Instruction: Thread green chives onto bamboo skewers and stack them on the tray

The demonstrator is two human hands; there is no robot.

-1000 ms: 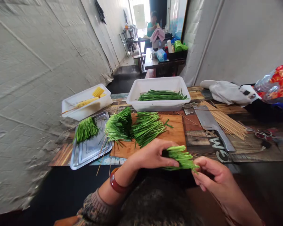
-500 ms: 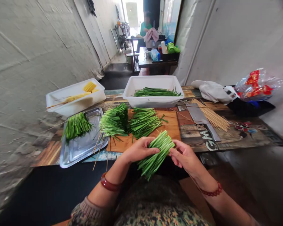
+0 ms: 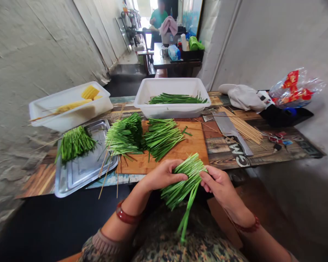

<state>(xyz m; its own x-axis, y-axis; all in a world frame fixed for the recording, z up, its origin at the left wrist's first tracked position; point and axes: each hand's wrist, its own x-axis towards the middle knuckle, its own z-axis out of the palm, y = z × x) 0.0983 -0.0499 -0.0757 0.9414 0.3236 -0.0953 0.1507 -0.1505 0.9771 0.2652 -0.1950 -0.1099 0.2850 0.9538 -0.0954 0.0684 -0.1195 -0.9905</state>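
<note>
We clasp green bunch [image 3: 179,185] in left hand [image 3: 164,175], pinch stalks [image 3: 190,203] with right hand [image 3: 217,183]; sheaf [image 3: 76,145] on left tray [image 3: 80,174] (done, we judge), two piles [image 3: 164,138] on board [image 3: 198,140] left.

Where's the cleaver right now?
In the head view, the cleaver lies on the right side of the table, between the cutting board and the pile of sticks.
</note>
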